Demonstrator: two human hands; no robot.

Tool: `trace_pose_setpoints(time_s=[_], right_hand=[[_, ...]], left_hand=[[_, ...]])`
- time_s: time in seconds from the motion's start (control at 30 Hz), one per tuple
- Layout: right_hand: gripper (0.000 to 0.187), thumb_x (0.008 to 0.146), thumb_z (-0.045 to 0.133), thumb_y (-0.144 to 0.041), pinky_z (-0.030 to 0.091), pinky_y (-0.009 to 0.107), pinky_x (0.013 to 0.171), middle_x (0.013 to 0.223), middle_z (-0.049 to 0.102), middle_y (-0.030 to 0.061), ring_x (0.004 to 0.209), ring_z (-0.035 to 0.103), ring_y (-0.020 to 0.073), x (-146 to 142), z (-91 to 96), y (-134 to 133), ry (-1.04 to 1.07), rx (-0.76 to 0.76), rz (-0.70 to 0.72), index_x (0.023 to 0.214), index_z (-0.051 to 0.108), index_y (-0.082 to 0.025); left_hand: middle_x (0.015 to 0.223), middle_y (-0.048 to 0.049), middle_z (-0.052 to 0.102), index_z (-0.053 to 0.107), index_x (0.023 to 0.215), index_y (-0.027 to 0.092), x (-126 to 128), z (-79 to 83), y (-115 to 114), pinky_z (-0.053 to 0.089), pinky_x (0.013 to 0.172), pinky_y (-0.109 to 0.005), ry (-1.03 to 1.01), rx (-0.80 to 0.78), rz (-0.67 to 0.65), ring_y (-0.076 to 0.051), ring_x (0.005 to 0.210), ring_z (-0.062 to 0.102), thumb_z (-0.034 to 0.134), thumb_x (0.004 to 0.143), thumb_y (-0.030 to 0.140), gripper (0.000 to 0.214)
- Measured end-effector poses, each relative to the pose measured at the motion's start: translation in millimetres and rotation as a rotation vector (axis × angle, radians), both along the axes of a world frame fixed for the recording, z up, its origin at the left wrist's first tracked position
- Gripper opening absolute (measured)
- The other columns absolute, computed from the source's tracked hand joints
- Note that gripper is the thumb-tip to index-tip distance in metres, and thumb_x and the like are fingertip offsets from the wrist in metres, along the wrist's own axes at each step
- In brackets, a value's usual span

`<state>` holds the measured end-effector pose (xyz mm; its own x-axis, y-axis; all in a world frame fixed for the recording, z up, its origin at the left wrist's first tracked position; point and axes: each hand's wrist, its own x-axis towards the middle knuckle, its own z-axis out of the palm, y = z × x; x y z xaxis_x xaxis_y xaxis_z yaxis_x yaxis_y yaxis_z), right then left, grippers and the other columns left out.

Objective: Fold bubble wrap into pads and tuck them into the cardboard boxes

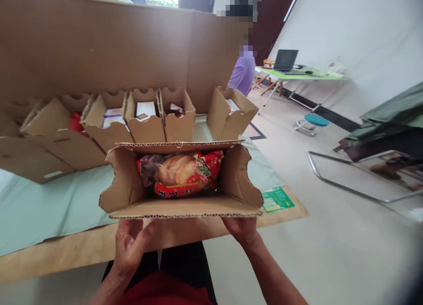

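Observation:
A long open cardboard box [185, 207] is held in front of me, its open top facing my view. Inside lies a red and clear food packet [180, 173] with round, tan, biscuit-like pieces showing through. My left hand [132, 243] grips the box's near side at the left, thumb up and fingers partly behind the cardboard. At the right end, my right hand [241, 229] supports the near lower side, its fingertips hidden beneath the box.
Several cardboard bins [145, 129] holding packages line the table's back, with a separate bin [228, 120] to their right. A tall cardboard panel [99, 49] rises behind them. A pale green cloth [82, 212] covers the table. Beyond stand a person [243, 69] and a laptop [286, 60].

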<state>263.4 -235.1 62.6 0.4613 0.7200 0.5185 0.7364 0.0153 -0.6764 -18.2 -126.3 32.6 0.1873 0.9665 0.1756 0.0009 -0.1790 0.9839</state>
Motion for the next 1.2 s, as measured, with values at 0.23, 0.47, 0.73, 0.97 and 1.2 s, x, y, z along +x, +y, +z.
trace_pose_setpoints(time_s=[0.23, 0.47, 0.73, 0.97, 1.2], right_hand=[[0.054, 0.086, 0.071, -0.047, 0.053, 0.051, 0.105, 0.129, 0.069, 0.0157, 0.122, 0.064, 0.0333, -4.5, 19.5, 100.2, 0.137, 0.081, 0.14, 0.131, 0.057, -0.021], [0.042, 0.082, 0.068, -0.051, 0.055, 0.037, 0.07, 0.09, 0.073, 0.0076, 0.079, 0.066, 0.0251, -1.4, -9.5, 121.1, 0.322, -0.206, 0.147, 0.108, 0.06, -0.019], [0.029, 0.082, 0.064, -0.053, 0.052, 0.038, 0.061, 0.073, 0.072, 0.0047, 0.065, 0.065, 0.0264, -4.9, -5.7, 121.8, 0.211, -0.26, 0.121, 0.086, 0.058, -0.025], [0.041, 0.073, 0.06, -0.067, 0.049, 0.046, 0.06, 0.067, 0.068, 0.0084, 0.063, 0.065, 0.0364, 0.9, -2.7, 129.4, 0.113, -0.443, -0.049, 0.084, 0.057, -0.028], [0.051, 0.074, 0.063, -0.073, 0.053, 0.052, 0.067, 0.081, 0.071, 0.0103, 0.064, 0.065, 0.0359, 3.4, 6.2, 128.2, 0.101, -0.544, -0.073, 0.097, 0.058, -0.027]], left_hand=[[0.159, -0.0103, 0.048, 0.042, 0.153, 0.032, 21.2, 15.2, 59.1, 0.035, 0.124, -0.054, -0.11, 0.129, 0.033, -0.031, 0.147, 0.047, 0.072, 0.086, 0.033, 0.074], [0.168, -0.0125, 0.035, 0.022, 0.164, 0.03, 22.3, -0.5, 69.4, 0.033, 0.124, -0.055, 0.105, -0.032, -0.014, -0.031, 0.155, 0.035, 0.061, 0.091, 0.028, 0.082], [0.172, -0.0159, 0.025, 0.016, 0.165, 0.021, 41.9, 3.4, 70.8, 0.04, 0.122, -0.052, 0.049, -0.045, 0.012, -0.033, 0.158, 0.028, 0.059, 0.085, 0.026, 0.091], [0.168, -0.0167, 0.035, 0.034, 0.16, 0.019, -3.1, 19.2, 86.8, 0.049, 0.115, -0.05, 0.281, 0.059, 0.084, -0.035, 0.154, 0.036, 0.062, 0.081, 0.026, 0.084], [0.154, -0.019, 0.053, 0.061, 0.138, 0.016, -73.6, 34.3, 99.7, 0.063, 0.077, -0.04, 0.391, 0.034, 0.291, -0.036, 0.134, 0.058, 0.057, 0.084, 0.026, 0.055]])
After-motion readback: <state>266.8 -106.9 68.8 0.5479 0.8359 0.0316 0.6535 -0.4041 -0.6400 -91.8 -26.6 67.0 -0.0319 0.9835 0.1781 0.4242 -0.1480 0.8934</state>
